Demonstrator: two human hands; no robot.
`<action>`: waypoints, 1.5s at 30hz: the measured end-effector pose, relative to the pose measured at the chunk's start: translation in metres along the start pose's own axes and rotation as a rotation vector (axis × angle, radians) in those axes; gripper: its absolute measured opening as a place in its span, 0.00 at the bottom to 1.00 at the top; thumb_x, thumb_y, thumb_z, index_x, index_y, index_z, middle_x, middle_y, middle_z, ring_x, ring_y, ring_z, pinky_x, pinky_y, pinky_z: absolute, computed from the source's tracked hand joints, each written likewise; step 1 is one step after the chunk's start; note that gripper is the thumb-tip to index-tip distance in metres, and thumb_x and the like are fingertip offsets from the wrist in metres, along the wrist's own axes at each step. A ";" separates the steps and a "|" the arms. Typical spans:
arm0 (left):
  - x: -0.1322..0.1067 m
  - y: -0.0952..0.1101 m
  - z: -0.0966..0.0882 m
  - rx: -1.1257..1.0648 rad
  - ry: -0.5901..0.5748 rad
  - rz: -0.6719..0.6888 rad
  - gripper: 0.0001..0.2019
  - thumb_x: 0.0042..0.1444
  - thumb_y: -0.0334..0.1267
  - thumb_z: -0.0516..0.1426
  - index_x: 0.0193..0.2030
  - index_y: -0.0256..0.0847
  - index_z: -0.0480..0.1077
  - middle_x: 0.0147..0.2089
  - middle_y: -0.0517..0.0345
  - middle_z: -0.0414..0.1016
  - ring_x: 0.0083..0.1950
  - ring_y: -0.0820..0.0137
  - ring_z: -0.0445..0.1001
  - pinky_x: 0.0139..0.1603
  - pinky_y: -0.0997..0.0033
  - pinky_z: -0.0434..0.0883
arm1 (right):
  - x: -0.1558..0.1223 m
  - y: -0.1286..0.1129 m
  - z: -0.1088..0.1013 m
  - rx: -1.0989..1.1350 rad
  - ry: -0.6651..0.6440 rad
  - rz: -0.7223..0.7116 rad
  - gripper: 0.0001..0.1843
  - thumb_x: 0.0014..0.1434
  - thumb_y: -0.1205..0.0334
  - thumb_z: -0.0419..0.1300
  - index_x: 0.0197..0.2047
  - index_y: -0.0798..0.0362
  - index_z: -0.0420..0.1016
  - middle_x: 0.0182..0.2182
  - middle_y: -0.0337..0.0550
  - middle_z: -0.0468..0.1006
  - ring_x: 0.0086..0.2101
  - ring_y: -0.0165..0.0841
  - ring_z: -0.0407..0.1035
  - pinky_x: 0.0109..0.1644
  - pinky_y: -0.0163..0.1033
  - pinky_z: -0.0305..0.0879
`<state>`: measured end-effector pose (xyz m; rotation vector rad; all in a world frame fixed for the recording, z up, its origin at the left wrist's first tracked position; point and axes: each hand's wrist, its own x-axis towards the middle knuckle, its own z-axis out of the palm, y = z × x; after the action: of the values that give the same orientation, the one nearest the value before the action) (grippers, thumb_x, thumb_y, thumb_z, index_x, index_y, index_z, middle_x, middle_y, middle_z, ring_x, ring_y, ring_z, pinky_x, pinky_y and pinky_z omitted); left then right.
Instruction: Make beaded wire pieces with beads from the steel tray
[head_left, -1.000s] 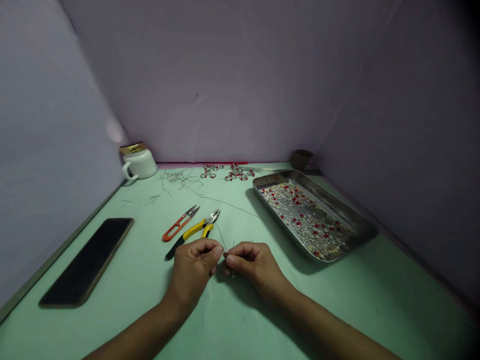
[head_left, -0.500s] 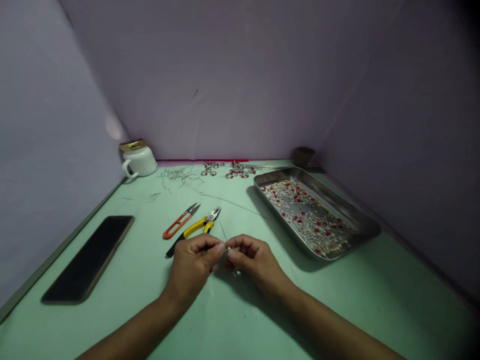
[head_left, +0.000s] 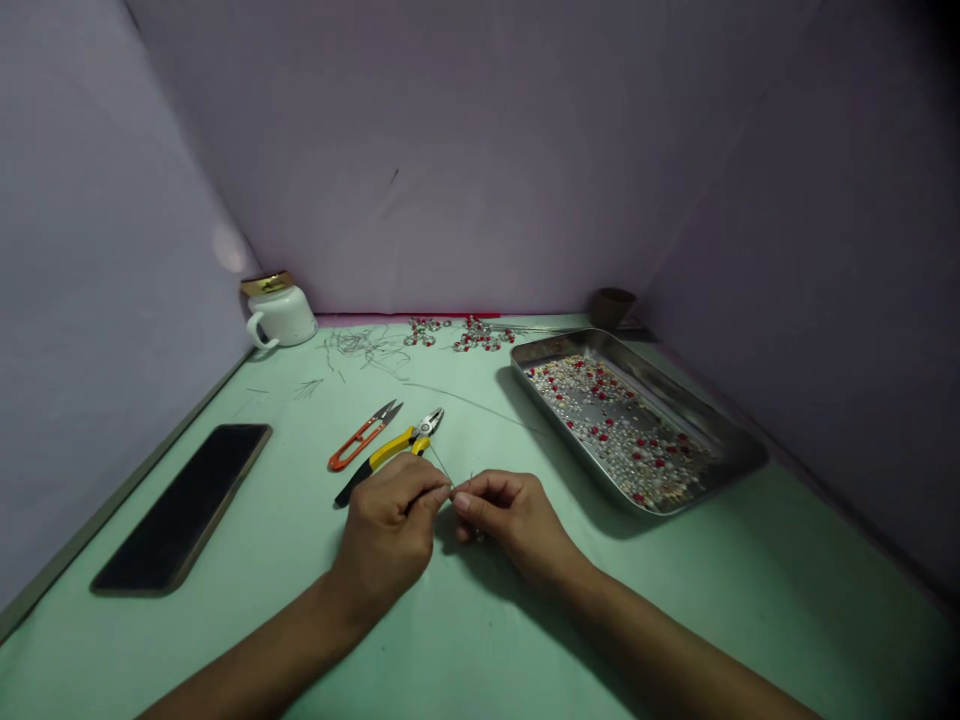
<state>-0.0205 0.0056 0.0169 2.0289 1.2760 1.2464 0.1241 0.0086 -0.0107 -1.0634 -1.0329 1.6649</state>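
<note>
My left hand (head_left: 391, 520) is closed in a pinch on a thin wire (head_left: 440, 463), whose free end slants up and to the left. Close beside it, my right hand (head_left: 514, 522) is closed too, thumb against forefinger, on the same wirework. A few small pale beads (head_left: 479, 536) peep out below the right fingers; most of the piece is hidden. Just beyond my left hand lie yellow-and-black pliers (head_left: 387, 452), handles partly behind the knuckles. Orange thread snips (head_left: 358, 442) rest to the left of the pliers.
A metal tray (head_left: 585, 470) of loose pearly and red beads stands at right. Finished beaded pieces (head_left: 480, 335) and tangled wire (head_left: 364, 343) lie at the back. A phone (head_left: 184, 510), a white mug (head_left: 283, 315) and a dark cup (head_left: 612, 308) are around the edges.
My left fingers have curled in tighter around the wire, and its free end now leans further left. The small bead seen between the fingertips is now hidden.
</note>
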 end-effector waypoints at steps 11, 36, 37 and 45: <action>0.001 -0.002 -0.009 0.596 -0.030 0.617 0.11 0.47 0.20 0.49 0.28 0.34 0.70 0.39 0.45 0.70 0.45 0.58 0.66 0.47 0.50 0.65 | -0.003 0.006 0.004 -0.181 0.032 -0.060 0.07 0.45 0.62 0.64 0.20 0.56 0.75 0.15 0.36 0.69 0.18 0.25 0.57 0.24 0.35 0.56; 0.002 0.003 -0.004 0.538 -0.063 0.521 0.10 0.49 0.24 0.51 0.33 0.36 0.72 0.34 0.49 0.69 0.38 0.62 0.66 0.47 0.50 0.63 | -0.002 0.013 0.000 -0.346 0.050 -0.178 0.07 0.48 0.64 0.58 0.21 0.56 0.72 0.17 0.36 0.68 0.20 0.26 0.57 0.24 0.34 0.54; 0.001 0.004 -0.003 0.548 -0.076 0.523 0.10 0.49 0.24 0.51 0.33 0.36 0.72 0.35 0.49 0.70 0.38 0.62 0.66 0.48 0.50 0.62 | -0.003 0.014 -0.001 -0.363 0.044 -0.196 0.07 0.48 0.65 0.57 0.21 0.56 0.72 0.17 0.37 0.68 0.20 0.26 0.58 0.24 0.34 0.55; -0.001 -0.003 0.001 0.728 -0.029 0.581 0.09 0.49 0.24 0.50 0.27 0.36 0.69 0.35 0.50 0.72 0.39 0.62 0.68 0.53 0.49 0.60 | -0.003 0.009 0.001 -0.288 0.053 -0.156 0.04 0.44 0.67 0.57 0.22 0.56 0.74 0.18 0.37 0.71 0.21 0.26 0.61 0.25 0.33 0.57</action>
<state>-0.0207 0.0062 0.0140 3.0922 1.2889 1.0390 0.1221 0.0031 -0.0185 -1.1714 -1.3143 1.3835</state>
